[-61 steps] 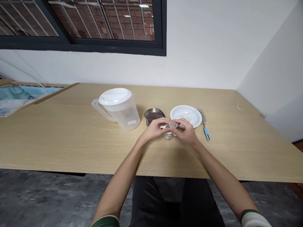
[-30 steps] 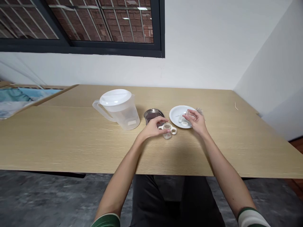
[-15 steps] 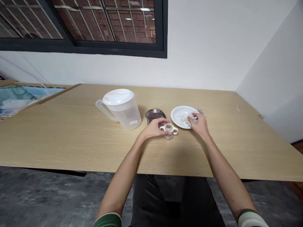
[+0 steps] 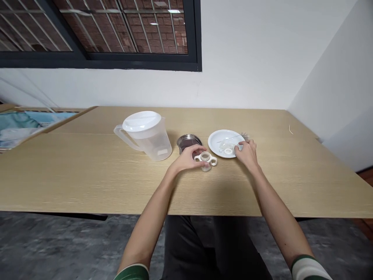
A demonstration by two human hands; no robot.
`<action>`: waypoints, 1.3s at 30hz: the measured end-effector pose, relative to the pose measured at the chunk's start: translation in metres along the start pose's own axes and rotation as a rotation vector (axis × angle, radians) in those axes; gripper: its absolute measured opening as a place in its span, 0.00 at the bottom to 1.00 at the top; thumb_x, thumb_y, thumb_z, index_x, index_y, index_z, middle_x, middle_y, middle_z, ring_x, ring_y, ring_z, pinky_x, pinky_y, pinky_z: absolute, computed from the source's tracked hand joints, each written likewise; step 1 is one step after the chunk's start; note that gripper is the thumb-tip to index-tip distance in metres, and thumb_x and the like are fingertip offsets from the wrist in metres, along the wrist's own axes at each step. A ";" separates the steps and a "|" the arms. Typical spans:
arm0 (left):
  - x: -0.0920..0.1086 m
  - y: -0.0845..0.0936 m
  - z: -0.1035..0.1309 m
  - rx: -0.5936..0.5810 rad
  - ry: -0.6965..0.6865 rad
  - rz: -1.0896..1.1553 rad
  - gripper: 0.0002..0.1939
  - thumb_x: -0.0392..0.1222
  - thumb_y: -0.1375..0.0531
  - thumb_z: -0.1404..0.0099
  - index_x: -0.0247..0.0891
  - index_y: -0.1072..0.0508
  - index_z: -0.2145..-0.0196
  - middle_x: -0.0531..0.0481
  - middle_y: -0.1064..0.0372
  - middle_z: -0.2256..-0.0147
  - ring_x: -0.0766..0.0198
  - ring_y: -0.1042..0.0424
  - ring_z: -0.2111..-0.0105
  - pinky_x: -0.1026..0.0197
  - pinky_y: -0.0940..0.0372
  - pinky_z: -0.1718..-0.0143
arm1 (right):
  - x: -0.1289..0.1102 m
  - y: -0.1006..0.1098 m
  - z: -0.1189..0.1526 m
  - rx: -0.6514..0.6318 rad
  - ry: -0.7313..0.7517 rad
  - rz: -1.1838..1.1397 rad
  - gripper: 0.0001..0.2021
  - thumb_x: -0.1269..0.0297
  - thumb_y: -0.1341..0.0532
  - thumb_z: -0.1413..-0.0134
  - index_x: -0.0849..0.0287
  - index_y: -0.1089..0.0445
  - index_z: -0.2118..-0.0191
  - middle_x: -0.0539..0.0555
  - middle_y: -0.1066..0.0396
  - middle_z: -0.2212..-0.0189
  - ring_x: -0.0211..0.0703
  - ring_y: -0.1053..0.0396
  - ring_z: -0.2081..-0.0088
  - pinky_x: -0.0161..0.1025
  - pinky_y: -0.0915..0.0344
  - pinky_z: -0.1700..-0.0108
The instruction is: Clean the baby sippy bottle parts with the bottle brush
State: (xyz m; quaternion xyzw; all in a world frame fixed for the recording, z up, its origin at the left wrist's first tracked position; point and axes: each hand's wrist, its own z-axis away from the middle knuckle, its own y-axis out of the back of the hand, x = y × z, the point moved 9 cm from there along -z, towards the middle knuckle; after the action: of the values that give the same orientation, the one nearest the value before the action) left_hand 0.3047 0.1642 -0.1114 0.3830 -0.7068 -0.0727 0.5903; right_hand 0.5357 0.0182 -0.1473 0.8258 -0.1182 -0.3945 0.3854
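Observation:
My left hand (image 4: 190, 157) is wrapped round a small clear baby bottle (image 4: 206, 168) with a white two-handled collar (image 4: 205, 156); it stands upright and its mouth is uncovered. My right hand (image 4: 247, 153) is at the right rim of a white plate (image 4: 214, 146), thumb and fingers drawn together; what they pinch, if anything, I cannot make out. On the plate lie a white ring (image 4: 228, 151) and a clear piece (image 4: 223, 145) beside it. A thin-wire brush (image 4: 244, 136) lies across the plate, its bristles past the far right rim.
Left of my hands stands a translucent lidded pitcher (image 4: 148, 136). A round steel container (image 4: 189, 138) sits just behind my left hand. A thin pale strip (image 4: 290, 130) lies on the table (image 4: 87, 167) at the far right. Behind are a wall and a barred window (image 4: 125, 27).
My right hand has shifted slightly from over the plate's inside to its right rim, uncovering more of the white ring. The left hand keeps its hold on the bottle. The view has tilted slightly.

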 end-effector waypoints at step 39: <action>-0.051 0.238 0.078 1.059 0.266 -0.429 0.19 0.56 0.72 0.29 0.45 0.62 0.74 0.60 0.69 0.84 0.71 0.62 0.83 0.62 0.56 0.81 | 0.138 0.098 -0.043 0.631 -0.080 -0.225 0.11 0.60 0.47 0.47 0.57 0.32 0.74 0.53 0.39 0.74 0.47 0.37 0.64 0.47 0.38 0.56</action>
State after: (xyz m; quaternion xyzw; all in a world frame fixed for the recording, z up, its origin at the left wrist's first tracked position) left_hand 0.1277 0.3346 -0.0419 0.7663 -0.4731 0.2213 0.3742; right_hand 0.6693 -0.0936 -0.1360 0.8961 -0.1576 -0.4107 0.0595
